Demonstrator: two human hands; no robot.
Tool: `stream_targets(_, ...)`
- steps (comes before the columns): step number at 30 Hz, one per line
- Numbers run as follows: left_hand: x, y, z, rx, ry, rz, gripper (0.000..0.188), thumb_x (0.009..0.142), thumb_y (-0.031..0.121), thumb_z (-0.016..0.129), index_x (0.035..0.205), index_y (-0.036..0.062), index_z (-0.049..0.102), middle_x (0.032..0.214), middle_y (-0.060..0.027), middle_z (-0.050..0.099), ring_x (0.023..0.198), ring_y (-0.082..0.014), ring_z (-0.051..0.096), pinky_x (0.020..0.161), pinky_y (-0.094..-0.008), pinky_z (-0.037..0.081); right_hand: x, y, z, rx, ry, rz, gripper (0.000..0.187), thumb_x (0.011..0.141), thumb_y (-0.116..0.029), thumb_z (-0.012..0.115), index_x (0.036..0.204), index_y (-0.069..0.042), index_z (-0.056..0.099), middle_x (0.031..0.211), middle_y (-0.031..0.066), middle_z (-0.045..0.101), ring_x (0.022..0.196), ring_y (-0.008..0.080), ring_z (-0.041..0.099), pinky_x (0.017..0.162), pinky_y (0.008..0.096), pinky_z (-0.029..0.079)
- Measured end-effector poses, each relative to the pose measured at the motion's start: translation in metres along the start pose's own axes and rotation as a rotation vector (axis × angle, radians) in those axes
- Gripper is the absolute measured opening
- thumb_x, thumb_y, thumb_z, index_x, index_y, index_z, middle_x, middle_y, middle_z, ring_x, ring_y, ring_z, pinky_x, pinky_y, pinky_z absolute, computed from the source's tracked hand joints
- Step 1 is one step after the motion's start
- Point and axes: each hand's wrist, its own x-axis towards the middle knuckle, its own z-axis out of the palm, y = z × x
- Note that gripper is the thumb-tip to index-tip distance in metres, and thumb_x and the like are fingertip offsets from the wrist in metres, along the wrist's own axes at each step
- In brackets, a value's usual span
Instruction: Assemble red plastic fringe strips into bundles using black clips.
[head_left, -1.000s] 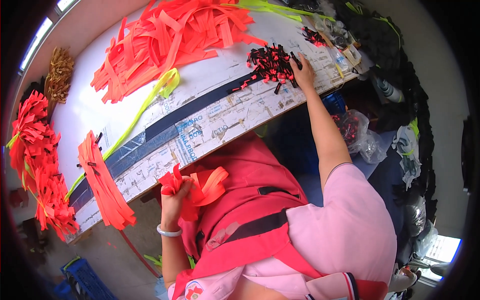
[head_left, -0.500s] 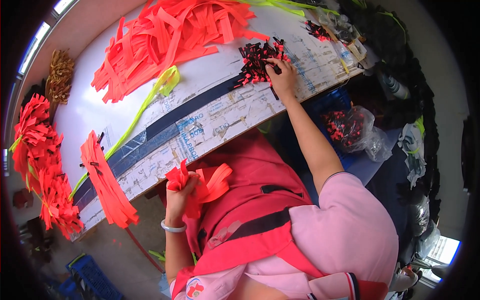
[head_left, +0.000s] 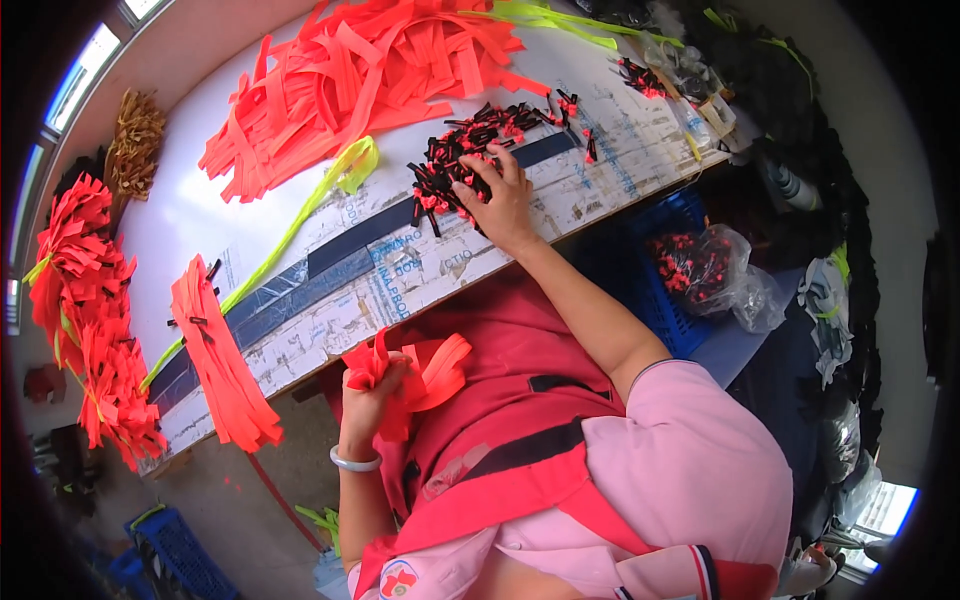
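Observation:
My left hand (head_left: 377, 392) is closed round a bunch of folded red fabric strips (head_left: 438, 368), held in front of my apron by the table's near edge. Out over the table, my right hand (head_left: 503, 203) rests on a spread pile of small black and red pieces (head_left: 455, 150), too small to name exactly. Its fingers are apart, the tips touching the pile; I cannot see a piece gripped in them. Left of my left hand, a flat bundle of red strips (head_left: 215, 350) with small black pieces across it hangs over the table edge.
A large heap of red strips (head_left: 350, 90) covers the far side of the table (head_left: 420, 265). A yellow-green ribbon (head_left: 290, 240) runs along it. Tied red bunches (head_left: 85, 300) line the left end. Below on the right, a plastic bag of black and red pieces (head_left: 700, 265) sits by a blue crate (head_left: 675, 315).
My right hand has moved left and nearer, and the pile of small pieces is drawn out leftward with it, a few left behind. My left hand keeps its hold on the red strips.

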Motion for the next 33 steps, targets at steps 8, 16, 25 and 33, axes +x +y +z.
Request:
stream_targets(8, 0.001, 0.001, -0.004, 0.019, -0.023, -0.016, 0.007, 0.087, 0.002, 0.064, 0.091, -0.001, 0.068, 0.074, -0.0009, 0.064, 0.059, -0.0065, 0.054, 0.054, -0.0222, 0.043, 0.093, 0.156, -0.04, -0.392, 0.213, 0.034, 0.046, 0.081, -0.046, 0.068, 0.118, -0.02, 0.062, 0.125, 0.0106, 0.052, 0.115, 0.0343, 0.049, 0.098, 0.047, 0.037)
stream_targets(16, 0.008, 0.0, 0.002, 0.046, -0.058, -0.061, 0.006, 0.087, 0.004, 0.065, 0.09, -0.0002, 0.069, 0.07, 0.0002, 0.062, 0.058, -0.0059, 0.054, 0.054, -0.0215, 0.042, 0.114, 0.172, -0.017, -0.348, -0.162, 0.149, 0.045, 0.084, -0.052, 0.06, 0.112, -0.018, 0.064, 0.117, 0.0089, 0.059, 0.115, 0.0318, 0.053, 0.098, 0.0454, 0.039)
stream_targets(25, 0.008, -0.002, -0.002, 0.076, -0.062, -0.087, 0.007, 0.087, 0.005, 0.065, 0.09, 0.0003, 0.069, 0.07, 0.0, 0.063, 0.057, -0.0061, 0.054, 0.053, -0.0219, 0.042, 0.108, 0.19, -0.07, -0.046, -0.392, -0.028, 0.017, 0.08, -0.021, 0.065, 0.092, -0.009, 0.065, 0.102, 0.0077, 0.062, 0.1, 0.0276, 0.059, 0.086, 0.0363, 0.046)
stream_targets(33, 0.011, -0.001, 0.003, 0.068, -0.085, -0.098, 0.007, 0.087, 0.004, 0.065, 0.091, 0.0004, 0.069, 0.07, -0.0001, 0.063, 0.057, -0.0063, 0.054, 0.053, -0.022, 0.042, 0.065, 0.181, -0.081, -0.202, -0.239, -0.158, 0.031, 0.085, -0.032, 0.068, 0.106, -0.01, 0.062, 0.108, 0.0117, 0.058, 0.108, 0.0327, 0.052, 0.093, 0.0374, 0.043)
